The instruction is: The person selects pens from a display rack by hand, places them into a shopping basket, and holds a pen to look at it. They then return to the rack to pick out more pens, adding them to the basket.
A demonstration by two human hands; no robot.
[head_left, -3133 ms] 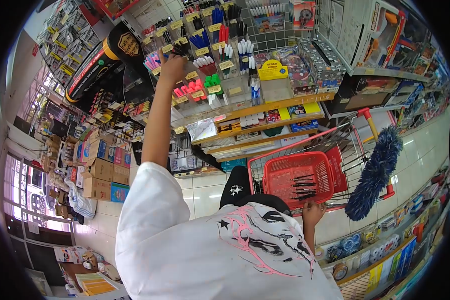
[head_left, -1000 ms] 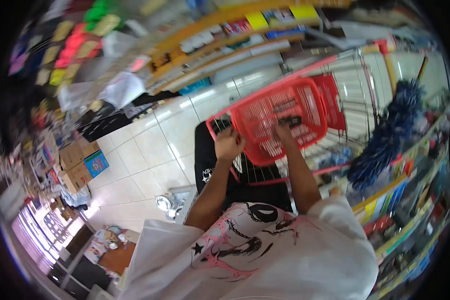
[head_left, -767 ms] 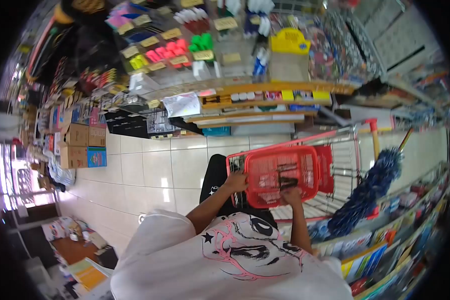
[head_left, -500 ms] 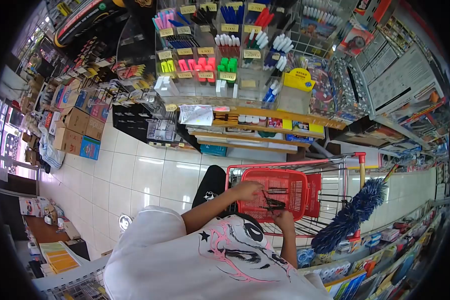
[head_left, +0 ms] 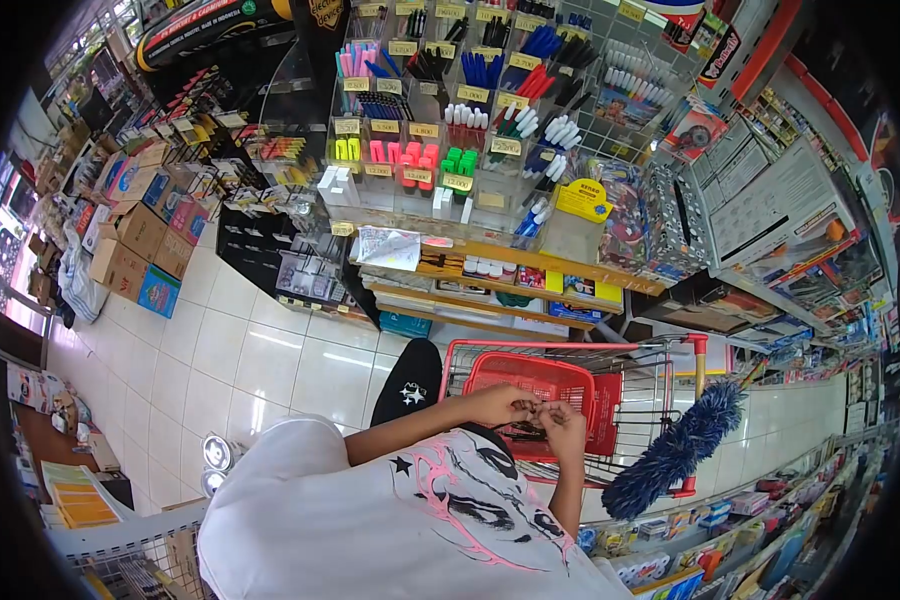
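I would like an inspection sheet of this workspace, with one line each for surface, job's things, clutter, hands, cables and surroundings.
Surface: red basket inside a shopping cart.
Job's things: slim dark items in the basket, partly hidden by the hands.
Clutter: blue duster at the cart's handle end.
Hands: left hand and right hand close together over the basket, fingers bent; exact grip unclear.
Cables: nothing seen.
Surroundings: pen rack, stacked boxes, glossy tiled floor.

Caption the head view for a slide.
Left hand and right hand together above a basket in a cart, pens racked beyond.
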